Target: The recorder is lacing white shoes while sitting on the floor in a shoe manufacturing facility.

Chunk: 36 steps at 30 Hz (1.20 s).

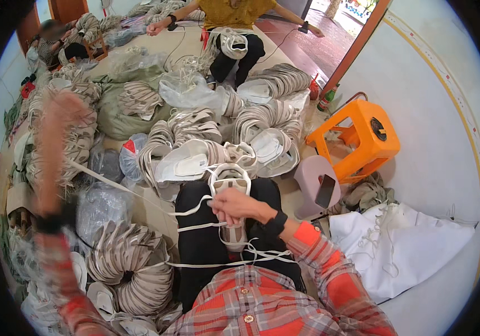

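A beige and white shoe upper (233, 238) lies across my lap, toe toward me. My right hand (233, 206) is closed on its middle, fingers curled over the lacing area; what exactly is pinched is partly hidden. From there a white lace (189, 212) runs taut up to the left, toward my raised left arm. My left hand (67, 112) is smeared by motion, far out to the left, so its fingers do not show. More loose lace (203, 264) crosses my black trousers below the upper.
Coiled stacks of shoe uppers (131, 269) surround me. To the right stand an orange stool (363, 131) and a pink stool (313, 182) bearing a phone (325, 190). White cloth (396, 246) with laces lies beside them. Opposite sits a co-worker (234, 17), arms spread; another person sits far left.
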Available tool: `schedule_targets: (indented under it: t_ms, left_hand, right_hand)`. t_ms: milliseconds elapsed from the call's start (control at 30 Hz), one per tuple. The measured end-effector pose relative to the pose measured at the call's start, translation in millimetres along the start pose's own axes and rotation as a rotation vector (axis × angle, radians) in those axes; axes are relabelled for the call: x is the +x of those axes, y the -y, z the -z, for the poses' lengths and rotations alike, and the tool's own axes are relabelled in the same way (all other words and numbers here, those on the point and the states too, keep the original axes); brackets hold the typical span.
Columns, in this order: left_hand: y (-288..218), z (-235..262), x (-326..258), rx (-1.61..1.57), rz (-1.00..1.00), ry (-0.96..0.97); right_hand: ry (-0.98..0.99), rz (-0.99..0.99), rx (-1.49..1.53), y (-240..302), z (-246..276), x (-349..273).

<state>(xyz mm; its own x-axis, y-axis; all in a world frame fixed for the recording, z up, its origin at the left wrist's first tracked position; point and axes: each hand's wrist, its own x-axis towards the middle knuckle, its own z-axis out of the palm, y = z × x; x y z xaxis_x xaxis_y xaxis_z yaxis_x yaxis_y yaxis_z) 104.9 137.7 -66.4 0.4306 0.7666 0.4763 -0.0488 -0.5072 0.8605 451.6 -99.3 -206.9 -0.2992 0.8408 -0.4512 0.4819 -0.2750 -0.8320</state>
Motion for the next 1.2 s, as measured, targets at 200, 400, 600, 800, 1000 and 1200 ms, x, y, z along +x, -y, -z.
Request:
schedule_targets:
  t_ms: [200, 400, 600, 800, 1000, 1200]
  left_hand:
    - [29, -263, -204, 0.827, 0.028, 0.486]
    - [37, -281, -215, 0.873, 0.012, 0.541]
    - [27, -246, -220, 0.715, 0.429, 0.565]
    - [13, -182, -246, 1.137, 0.427, 0.498]
    - [-20, -158, -254, 0.386, 0.576, 0.173]
    - [-53, -89, -284, 0.027, 0.804, 0.288]
  right_hand:
    - [0.018, 0.12, 0.152, 36, -9, 35]
    - [-0.186, 0.196, 0.518, 43, 31, 33]
    - [-0.656, 0.329, 0.581, 11, 35, 20]
    - [-0.287, 0.445, -0.032, 1, -44, 19]
    - [0.438, 0.166, 0.143, 32, -81, 33]
    - [0.032, 0.339, 0.272, 26, -12, -16]
